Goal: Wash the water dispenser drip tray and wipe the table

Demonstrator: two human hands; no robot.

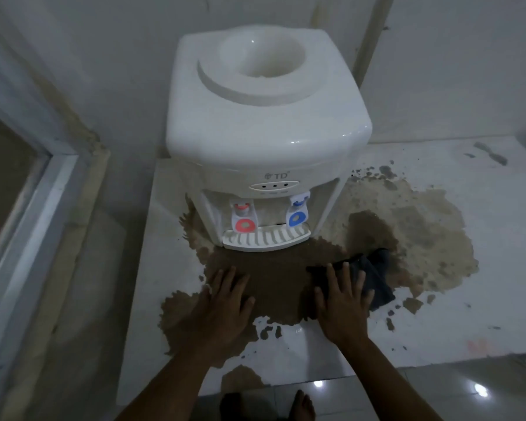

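Wiping step judged in hand. Right hand pressed flat, fingers spread, on dark cloth over brown stain on tabletop. Left hand laid flat, fingers spread, nothing held. Drip tray seated at dispenser base, just beyond stain. Next move: cloth to be swept across stain under firm pressure.

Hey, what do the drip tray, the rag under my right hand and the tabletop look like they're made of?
Drip tray: looks like white moulded plastic, slightly glossy, with slotted ribs.
Rag: dark woven cloth, soft and creased, bunching under the right hand.
Tabletop: probably painted or coated board; the white layer has flaked off in ragged patches, baring a matte brown surface. What lies underneath isn't certain.
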